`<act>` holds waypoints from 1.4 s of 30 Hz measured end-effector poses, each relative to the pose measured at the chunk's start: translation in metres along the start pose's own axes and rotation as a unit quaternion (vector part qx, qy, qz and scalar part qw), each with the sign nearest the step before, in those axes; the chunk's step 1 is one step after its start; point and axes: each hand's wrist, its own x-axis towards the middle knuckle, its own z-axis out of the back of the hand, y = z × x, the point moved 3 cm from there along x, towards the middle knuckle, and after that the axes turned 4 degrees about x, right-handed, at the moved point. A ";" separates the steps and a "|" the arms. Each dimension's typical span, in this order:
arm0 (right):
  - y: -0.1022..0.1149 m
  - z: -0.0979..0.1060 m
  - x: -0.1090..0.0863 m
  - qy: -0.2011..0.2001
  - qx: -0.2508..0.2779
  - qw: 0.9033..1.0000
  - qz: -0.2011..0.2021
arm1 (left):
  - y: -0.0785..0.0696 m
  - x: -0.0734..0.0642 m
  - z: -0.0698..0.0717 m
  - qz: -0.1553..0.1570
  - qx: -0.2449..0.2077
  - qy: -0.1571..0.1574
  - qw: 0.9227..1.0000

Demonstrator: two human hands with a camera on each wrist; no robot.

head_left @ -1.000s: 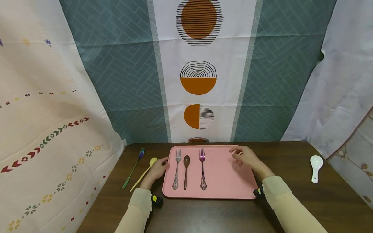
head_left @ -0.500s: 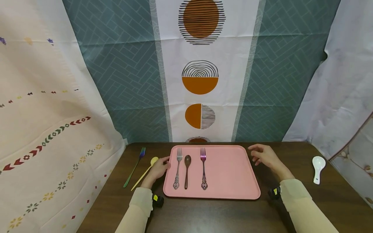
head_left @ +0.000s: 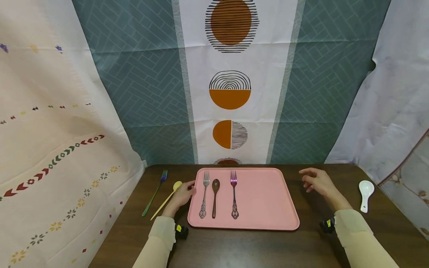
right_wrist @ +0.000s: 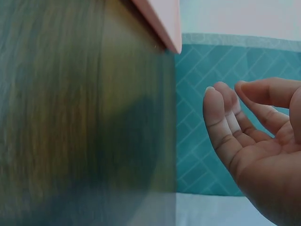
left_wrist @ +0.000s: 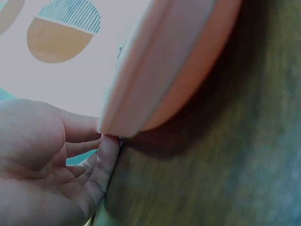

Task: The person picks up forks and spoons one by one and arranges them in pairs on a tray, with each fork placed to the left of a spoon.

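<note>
At its left edge, the pink tray [head_left: 264,201] is pinched by my left hand [head_left: 182,194]; the left wrist view shows the tray's rim [left_wrist: 141,94] between thumb and fingers. Lying upright in a row on the tray are a silver fork [head_left: 204,195], a dark brown spoon [head_left: 215,197] and a purple-headed fork [head_left: 234,193] with an ornate handle. My right hand [head_left: 320,182] hovers over the table to the right of the tray. Its fingers are loosely bent with nothing between them, as the right wrist view shows of the hand [right_wrist: 254,136].
Left of the tray, a green-handled fork [head_left: 155,195] and a yellow spoon [head_left: 166,200] lie on the dark wooden table [head_left: 248,249]. A white spoon [head_left: 365,194] lies near the table's right edge. Patterned curtains [head_left: 157,74] hang behind and at both sides.
My right hand has moved rightward from over the tray to above the table beside it. My left hand stays at the tray's left edge, and the cutlery lies as before.
</note>
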 end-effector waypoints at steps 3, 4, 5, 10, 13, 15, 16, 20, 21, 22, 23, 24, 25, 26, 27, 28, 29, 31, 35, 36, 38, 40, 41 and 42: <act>-0.006 0.007 -0.002 -0.011 -0.007 1.000 -0.003 | 0.000 0.000 0.000 0.000 0.000 -0.001 1.000; -0.007 0.010 -0.002 -0.014 -0.012 1.000 -0.003 | -0.001 0.000 0.000 -0.001 -0.001 -0.001 1.000; -0.009 0.013 -0.002 -0.015 -0.016 1.000 -0.003 | -0.001 0.000 0.000 -0.001 -0.001 -0.001 1.000; -0.014 0.026 -0.005 -0.027 -0.032 0.999 -0.008 | -0.003 -0.001 0.000 0.000 -0.001 0.001 1.000; -0.018 0.033 -0.007 -0.037 -0.038 0.999 -0.008 | -0.002 -0.002 -0.001 -0.002 -0.001 0.001 1.000; -0.021 0.039 -0.008 -0.046 -0.047 0.998 -0.006 | -0.001 -0.002 -0.001 -0.004 -0.001 0.001 1.000; -0.022 0.042 -0.009 -0.050 -0.052 0.997 -0.007 | -0.002 -0.002 -0.001 -0.004 -0.003 0.000 1.000; -0.029 0.056 -0.011 -0.067 -0.093 0.993 -0.013 | -0.003 -0.001 0.000 -0.006 -0.005 0.001 1.000; -0.030 0.059 -0.012 -0.070 -0.105 0.992 -0.015 | -0.003 -0.001 0.001 -0.006 -0.007 0.002 1.000; -0.032 0.063 -0.012 -0.074 -0.115 0.990 -0.018 | -0.004 -0.001 0.001 -0.006 -0.009 0.002 1.000; -0.034 0.066 -0.013 -0.077 -0.126 0.989 -0.019 | -0.004 -0.001 0.002 -0.006 -0.010 0.003 1.000; -0.035 0.068 -0.014 -0.079 -0.132 0.988 -0.020 | -0.004 -0.002 0.002 -0.006 -0.010 0.003 1.000; -0.036 0.071 -0.015 -0.081 -0.140 0.987 -0.020 | -0.005 -0.002 0.002 -0.005 -0.011 0.003 1.000; -0.037 0.072 -0.016 -0.084 -0.146 0.986 -0.021 | -0.005 -0.002 0.002 -0.006 -0.011 0.004 1.000; -0.038 0.074 -0.017 -0.086 -0.152 0.984 -0.021 | -0.005 -0.002 0.002 -0.003 -0.013 0.004 1.000; -0.039 0.076 -0.018 -0.090 -0.157 0.983 -0.022 | -0.005 -0.002 0.002 -0.004 -0.010 0.004 1.000; -0.040 0.077 -0.019 -0.093 -0.163 0.982 -0.022 | -0.005 -0.002 0.002 -0.004 -0.009 0.004 1.000; -0.042 0.080 -0.021 -0.107 -0.171 0.979 -0.026 | -0.004 -0.002 0.002 -0.005 -0.007 0.005 1.000; -0.048 0.088 -0.024 -0.149 -0.197 0.968 -0.033 | -0.003 -0.003 0.001 -0.005 -0.008 0.006 1.000; -0.050 0.091 -0.026 -0.159 -0.207 0.965 -0.034 | -0.003 -0.003 0.001 -0.005 -0.009 0.007 1.000; -0.052 0.097 -0.028 -0.175 -0.225 0.958 -0.039 | -0.003 -0.003 0.001 -0.006 -0.008 0.006 1.000; -0.055 0.102 -0.030 -0.186 -0.244 0.951 -0.048 | -0.003 -0.003 0.001 -0.008 -0.007 0.005 1.000; -0.056 0.105 -0.032 -0.188 -0.246 0.949 -0.056 | -0.003 -0.003 0.001 -0.008 -0.008 0.004 1.000; -0.057 0.107 -0.033 -0.189 -0.249 0.948 -0.065 | -0.003 -0.003 0.001 -0.008 -0.008 0.003 1.000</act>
